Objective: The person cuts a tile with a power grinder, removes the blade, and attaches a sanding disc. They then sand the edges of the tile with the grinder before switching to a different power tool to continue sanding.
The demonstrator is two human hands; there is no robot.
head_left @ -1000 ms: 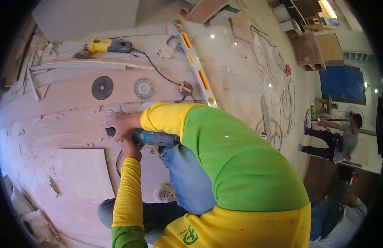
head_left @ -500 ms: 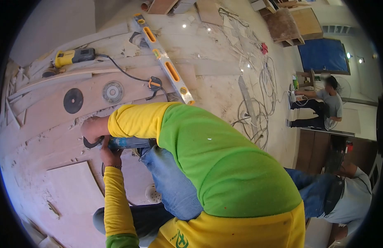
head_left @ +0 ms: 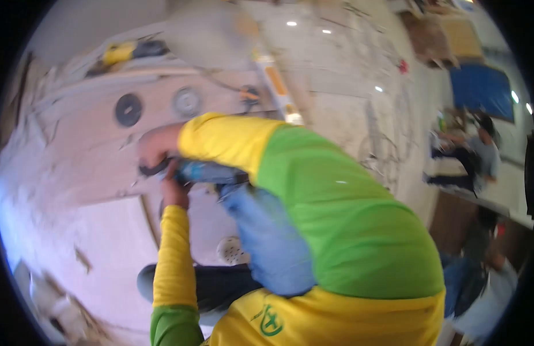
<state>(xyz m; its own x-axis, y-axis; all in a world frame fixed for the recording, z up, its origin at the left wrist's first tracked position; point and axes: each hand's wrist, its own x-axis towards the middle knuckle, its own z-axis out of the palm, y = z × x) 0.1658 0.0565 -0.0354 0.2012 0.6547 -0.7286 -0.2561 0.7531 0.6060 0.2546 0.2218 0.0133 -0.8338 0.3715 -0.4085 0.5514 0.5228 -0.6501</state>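
A blue power tool (head_left: pixel 206 172) lies sideways against the jeans of a bent leg. My left hand (head_left: pixel 175 192) is closed around its front end, below a black curved part (head_left: pixel 154 168). My right hand (head_left: pixel 156 147) comes in from above, fingers bent down at that black part; blur and the hand itself hide the fingertips and what they pinch. On the board beyond the hands lie a black disc (head_left: pixel 128 109) and a grey metal disc (head_left: pixel 187 101).
A yellow and black power tool (head_left: pixel 120 53) lies at the upper left. An orange and black tool (head_left: pixel 249 95) sits near a yellow level (head_left: pixel 276 82). Cables (head_left: pixel 377 154) trail over the floor. Two other people (head_left: pixel 483 153) are at the right. A pale blurred shape covers the top.
The view has shifted and blurred, so the scene sits further right. A pale blurred shape now hides part of the level. Both hands remain together at the tool.
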